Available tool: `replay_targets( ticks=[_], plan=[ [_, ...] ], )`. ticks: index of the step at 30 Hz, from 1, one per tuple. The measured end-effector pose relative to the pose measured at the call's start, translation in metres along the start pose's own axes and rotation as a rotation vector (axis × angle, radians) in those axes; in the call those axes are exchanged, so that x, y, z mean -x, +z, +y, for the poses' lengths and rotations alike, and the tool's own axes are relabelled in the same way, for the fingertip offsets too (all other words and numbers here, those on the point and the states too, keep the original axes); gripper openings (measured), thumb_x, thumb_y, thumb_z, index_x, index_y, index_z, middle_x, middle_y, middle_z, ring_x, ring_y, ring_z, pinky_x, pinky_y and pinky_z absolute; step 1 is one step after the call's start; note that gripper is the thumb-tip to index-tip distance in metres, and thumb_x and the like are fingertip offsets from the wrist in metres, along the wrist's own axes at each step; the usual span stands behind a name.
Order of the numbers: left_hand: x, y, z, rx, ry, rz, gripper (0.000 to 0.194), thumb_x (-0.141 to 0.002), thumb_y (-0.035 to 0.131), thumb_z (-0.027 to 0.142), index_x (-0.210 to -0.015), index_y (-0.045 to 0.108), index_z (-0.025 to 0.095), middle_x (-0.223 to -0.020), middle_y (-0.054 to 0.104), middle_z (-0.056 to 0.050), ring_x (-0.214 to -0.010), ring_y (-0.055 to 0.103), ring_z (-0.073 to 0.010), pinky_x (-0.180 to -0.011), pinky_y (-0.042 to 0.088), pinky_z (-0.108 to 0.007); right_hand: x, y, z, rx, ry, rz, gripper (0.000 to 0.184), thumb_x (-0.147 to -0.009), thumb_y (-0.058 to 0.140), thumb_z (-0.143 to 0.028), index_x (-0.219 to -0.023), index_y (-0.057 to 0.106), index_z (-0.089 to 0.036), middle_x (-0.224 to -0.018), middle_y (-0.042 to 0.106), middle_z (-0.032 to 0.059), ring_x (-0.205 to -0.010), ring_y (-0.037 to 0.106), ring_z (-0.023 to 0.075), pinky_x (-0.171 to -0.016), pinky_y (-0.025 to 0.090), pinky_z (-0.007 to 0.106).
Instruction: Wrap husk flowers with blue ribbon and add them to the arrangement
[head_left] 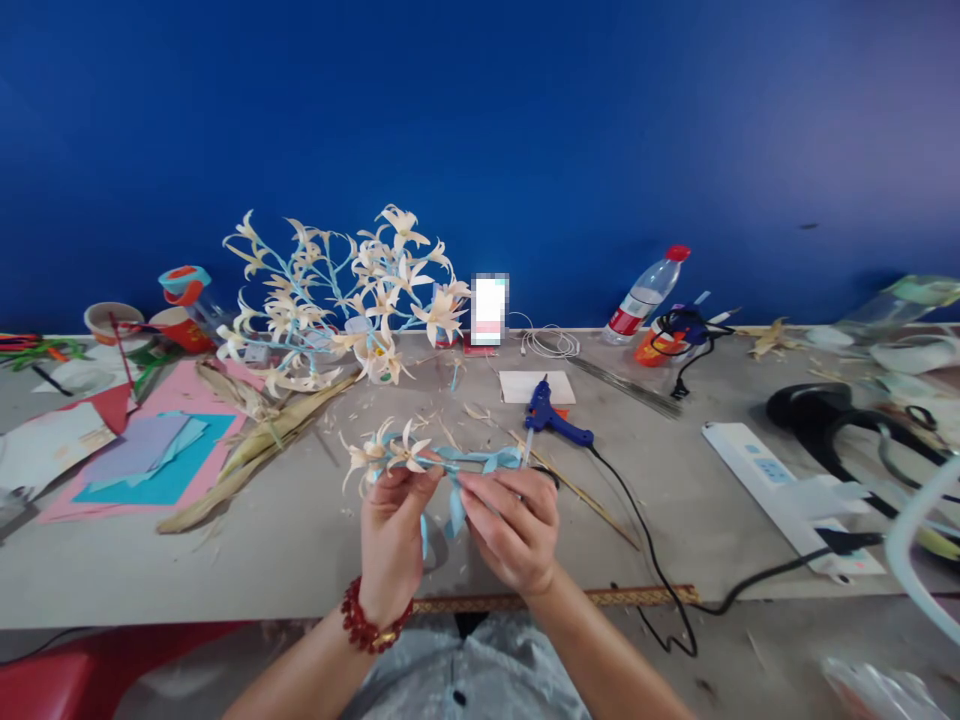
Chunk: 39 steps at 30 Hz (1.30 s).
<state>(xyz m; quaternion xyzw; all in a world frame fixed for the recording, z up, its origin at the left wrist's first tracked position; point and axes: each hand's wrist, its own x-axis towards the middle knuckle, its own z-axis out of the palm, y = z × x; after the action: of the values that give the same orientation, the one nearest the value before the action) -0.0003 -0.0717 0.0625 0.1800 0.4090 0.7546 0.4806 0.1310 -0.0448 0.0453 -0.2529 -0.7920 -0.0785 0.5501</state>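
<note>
Between my two hands is a craft flower spray (405,447) with cream petals and a light blue wrapped stem. My left hand (394,530) pinches the stem just below the blossoms, which stick out to the left. My right hand (514,520) is closed on the stem a little further right, with light blue strip (455,512) hanging between the hands. More of the blue strip (501,458) shows above my right fingers. Beyond the hands, a blue glue gun (559,415) lies on the table, a glue stick at its rear.
Finished-looking cream flower sprays (367,280) stand at the back left. Dried husks (262,450) and coloured paper (161,460) lie left. A phone (490,310), plastic bottle (646,295), wire bundle (630,388) and power strip (787,495) are further right. The glue gun's black cord (637,520) crosses the table edge.
</note>
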Motion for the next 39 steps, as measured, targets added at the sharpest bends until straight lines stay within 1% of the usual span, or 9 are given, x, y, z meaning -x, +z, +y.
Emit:
replay_targets(
  ticks=[8,13,17,23,25,28,33,37,39],
  plan=[
    [-0.001,0.0,0.004,-0.089,0.07,-0.047,0.014,-0.065,0.083,0.021,-0.078,0.076,0.02,-0.084,0.076,0.0,-0.083,0.068,-0.0151,-0.082,0.051,-0.024,-0.015,-0.002,0.003,-0.071,0.004,-0.026,0.018,-0.085,0.06,-0.01,-0.088,0.065,-0.027,-0.103,0.074,0.0004,-0.091,0.063,0.0184,-0.081,0.051,0.037],
    [-0.002,-0.007,0.002,-0.176,0.14,-0.104,0.01,-0.072,0.078,0.022,-0.082,0.076,0.021,-0.086,0.076,-0.001,-0.085,0.067,-0.0151,-0.083,0.051,-0.024,-0.019,-0.003,0.004,-0.115,0.012,-0.031,0.018,-0.085,0.059,-0.009,-0.091,0.065,-0.025,-0.099,0.075,0.002,-0.088,0.063,0.0187,-0.085,0.05,0.04],
    [-0.002,-0.011,0.004,-0.239,0.199,-0.124,0.01,-0.071,0.078,0.021,-0.08,0.076,0.021,-0.087,0.075,-0.001,-0.086,0.067,-0.0163,-0.082,0.052,-0.024,-0.021,-0.005,0.008,-0.263,0.088,-0.066,0.018,-0.086,0.058,-0.011,-0.096,0.064,-0.025,-0.099,0.075,0.0037,-0.088,0.063,0.0206,-0.086,0.048,0.043],
    [-0.004,-0.015,0.013,-0.359,0.179,-0.248,0.011,-0.074,0.075,0.02,-0.085,0.077,0.021,-0.091,0.073,-0.004,-0.093,0.065,-0.0198,-0.088,0.05,-0.029,-0.022,-0.008,0.009,-0.519,0.405,-0.117,0.016,-0.086,0.055,-0.01,-0.089,0.061,-0.024,-0.092,0.072,0.004,-0.09,0.062,0.0203,-0.086,0.046,0.041],
    [-0.006,-0.017,0.018,-0.407,0.167,-0.308,0.007,-0.074,0.075,0.019,-0.081,0.077,0.02,-0.09,0.072,-0.005,-0.095,0.064,-0.021,-0.09,0.048,-0.03,-0.023,-0.01,0.009,-0.604,0.546,-0.174,0.009,-0.088,0.057,-0.015,-0.087,0.061,-0.023,-0.091,0.07,0.0045,-0.089,0.062,0.02,-0.083,0.046,0.038],
    [-0.01,-0.017,0.026,-0.42,0.093,-0.408,0.003,-0.075,0.075,0.019,-0.077,0.076,0.018,-0.082,0.069,-0.005,-0.086,0.062,-0.0197,-0.082,0.049,-0.029,-0.026,-0.013,0.009,-0.765,0.774,-0.277,0.005,-0.088,0.058,-0.022,-0.084,0.061,-0.021,-0.09,0.068,0.0044,-0.085,0.062,0.0186,-0.076,0.047,0.032],
    [-0.016,-0.011,0.04,-0.358,-0.08,-0.579,0.005,-0.075,0.074,0.021,-0.074,0.072,0.017,-0.074,0.061,-0.004,-0.078,0.056,-0.018,-0.071,0.047,-0.027,-0.034,-0.012,0.007,-1.091,1.141,-0.385,0.023,-0.082,0.068,-0.036,-0.074,0.055,-0.018,-0.073,0.063,-0.0003,-0.061,0.055,0.0111,-0.052,0.039,0.021],
    [-0.02,-0.013,0.042,-0.324,-0.163,-0.692,0.004,-0.076,0.072,0.021,-0.075,0.072,0.017,-0.078,0.058,-0.005,-0.075,0.055,-0.0181,-0.068,0.047,-0.029,-0.037,-0.01,0.007,-1.316,1.32,-0.443,0.034,-0.071,0.079,-0.038,-0.072,0.052,-0.018,-0.067,0.065,-0.0016,-0.059,0.058,0.0097,-0.053,0.042,0.019],
    [-0.022,-0.014,0.041,-0.325,-0.179,-0.712,0.004,-0.075,0.072,0.021,-0.073,0.072,0.017,-0.085,0.057,-0.005,-0.074,0.055,-0.0178,-0.067,0.047,-0.031,-0.035,-0.008,0.011,-1.41,1.372,-0.527,0.036,-0.069,0.08,-0.039,-0.073,0.052,-0.017,-0.065,0.066,-0.0008,-0.057,0.061,0.0102,-0.053,0.045,0.019]
  ],
)
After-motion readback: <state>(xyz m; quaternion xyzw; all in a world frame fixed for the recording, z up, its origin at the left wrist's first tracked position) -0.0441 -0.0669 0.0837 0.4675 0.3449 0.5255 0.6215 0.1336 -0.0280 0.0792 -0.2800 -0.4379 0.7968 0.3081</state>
